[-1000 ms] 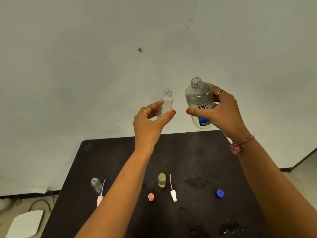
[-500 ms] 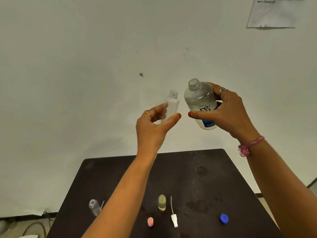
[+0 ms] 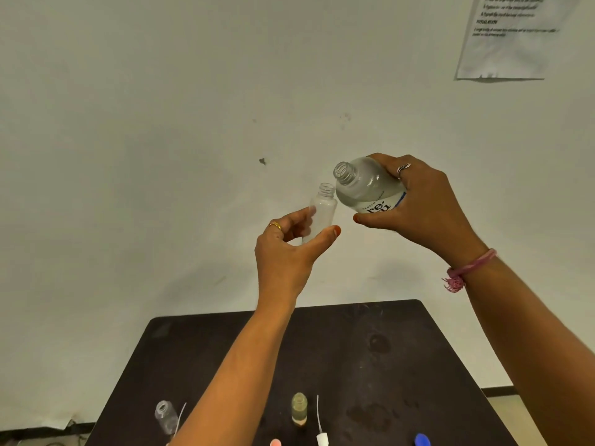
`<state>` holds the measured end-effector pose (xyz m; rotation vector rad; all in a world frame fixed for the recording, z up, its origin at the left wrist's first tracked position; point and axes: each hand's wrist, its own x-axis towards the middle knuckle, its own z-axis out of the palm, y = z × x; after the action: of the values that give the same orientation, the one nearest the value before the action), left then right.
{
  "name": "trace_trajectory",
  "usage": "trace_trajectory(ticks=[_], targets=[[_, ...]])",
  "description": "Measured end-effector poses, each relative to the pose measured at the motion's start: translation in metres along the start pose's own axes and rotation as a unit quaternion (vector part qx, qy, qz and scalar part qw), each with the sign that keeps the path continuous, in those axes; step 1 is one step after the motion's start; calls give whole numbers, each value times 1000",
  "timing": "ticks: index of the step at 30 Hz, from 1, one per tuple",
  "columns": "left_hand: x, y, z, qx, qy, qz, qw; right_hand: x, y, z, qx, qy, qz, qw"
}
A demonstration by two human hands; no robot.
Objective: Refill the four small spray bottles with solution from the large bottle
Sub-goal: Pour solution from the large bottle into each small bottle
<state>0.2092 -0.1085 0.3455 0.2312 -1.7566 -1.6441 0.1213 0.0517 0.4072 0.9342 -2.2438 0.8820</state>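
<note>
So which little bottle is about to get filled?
Look above the dark table, where both hands are raised. The left hand pinches a small frosted bottle, uncapped, beside the tilted large bottle. The other small bottles stand on the table.

Left hand (image 3: 286,249) holds small bottle (image 3: 320,212) upright, above the table's (image 3: 370,358) far edge. Right hand (image 3: 418,207) just right of it, holding large bottle (image 3: 367,188) tilted left, its mouth above and just beside small bottle's mouth. On table below the hands: two small bottles, a spray top.
</note>
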Motion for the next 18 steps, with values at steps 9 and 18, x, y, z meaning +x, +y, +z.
trace_trajectory(ticks=[9,18], targets=[[4,-3,5,-1,10,1,1000,7,5,-2,-69,-2,-36,997],[2,-2,7,-8,12,-4,1000,12,6,-4,-103,-2,-49,993]])
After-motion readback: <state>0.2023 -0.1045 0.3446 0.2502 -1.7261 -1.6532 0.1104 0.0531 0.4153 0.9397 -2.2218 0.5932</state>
